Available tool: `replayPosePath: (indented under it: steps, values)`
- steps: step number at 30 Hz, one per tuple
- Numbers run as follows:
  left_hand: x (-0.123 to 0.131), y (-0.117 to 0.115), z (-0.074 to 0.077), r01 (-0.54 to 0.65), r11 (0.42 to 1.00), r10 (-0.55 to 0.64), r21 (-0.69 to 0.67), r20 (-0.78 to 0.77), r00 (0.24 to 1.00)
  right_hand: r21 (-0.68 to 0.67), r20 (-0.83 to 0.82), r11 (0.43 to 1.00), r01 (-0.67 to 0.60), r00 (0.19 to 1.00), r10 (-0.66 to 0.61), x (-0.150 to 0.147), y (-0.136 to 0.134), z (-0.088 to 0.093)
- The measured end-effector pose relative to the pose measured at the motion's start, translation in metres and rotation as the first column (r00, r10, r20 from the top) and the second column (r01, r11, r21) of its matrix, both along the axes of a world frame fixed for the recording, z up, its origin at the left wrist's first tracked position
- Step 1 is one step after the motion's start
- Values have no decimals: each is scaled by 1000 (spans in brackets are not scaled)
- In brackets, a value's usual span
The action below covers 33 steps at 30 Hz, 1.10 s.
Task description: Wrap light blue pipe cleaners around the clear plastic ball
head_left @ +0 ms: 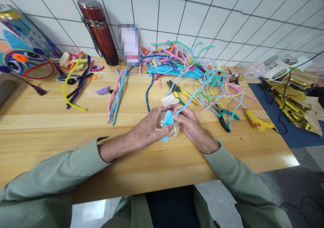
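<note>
Between my hands, over the front of the wooden table, is a small clear rounded plastic piece (175, 131) with light-blue pipe cleaner (167, 119) wound round it in side-by-side turns. My left hand (152, 125) is closed on its left side, thumb across the front. My right hand (188, 121) pinches the blue strand against the right of the windings, and the loose end (190, 99) runs up and to the right. Just behind my fingers lie a white scrap of paper (170, 100) and yellow-handled pliers (187, 94).
A heap of colourful pipe cleaners (177, 69) lies along the tiled wall. Green-and-black pliers (224, 118) and a yellow glue gun (258, 120) are at the right. A red-brown thermos (100, 32) stands at the back left, near a loose pipe-cleaner bunch (117, 94).
</note>
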<state>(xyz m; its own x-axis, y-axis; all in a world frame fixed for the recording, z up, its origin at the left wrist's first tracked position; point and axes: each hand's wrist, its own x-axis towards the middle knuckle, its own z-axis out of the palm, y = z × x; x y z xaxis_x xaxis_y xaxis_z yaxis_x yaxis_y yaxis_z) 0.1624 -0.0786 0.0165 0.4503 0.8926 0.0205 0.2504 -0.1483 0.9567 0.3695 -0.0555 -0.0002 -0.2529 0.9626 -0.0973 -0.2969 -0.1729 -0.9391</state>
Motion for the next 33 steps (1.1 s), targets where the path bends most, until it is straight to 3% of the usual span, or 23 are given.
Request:
replayPosePath:
  steps: [5,14,18,24,33]
  values:
    - [-3,1,10,88,996,-87,-15,74,993,0,36,1000,-17,999,17,1,-1,-1]
    - [3,-1,-15,-68,995,60,67,106,993,204,149,973,-108,986,78,6,2,12]
    - [3,-3,-12,-73,993,64,92,89,994,125,132,982,-140,984,123,10,4,14]
    - [6,-6,-6,-101,987,92,126,71,993,107,91,990,-87,993,78,14,9,12]
    - [6,-3,-15,-98,978,84,184,81,993,84,131,995,-46,991,35,7,8,6]
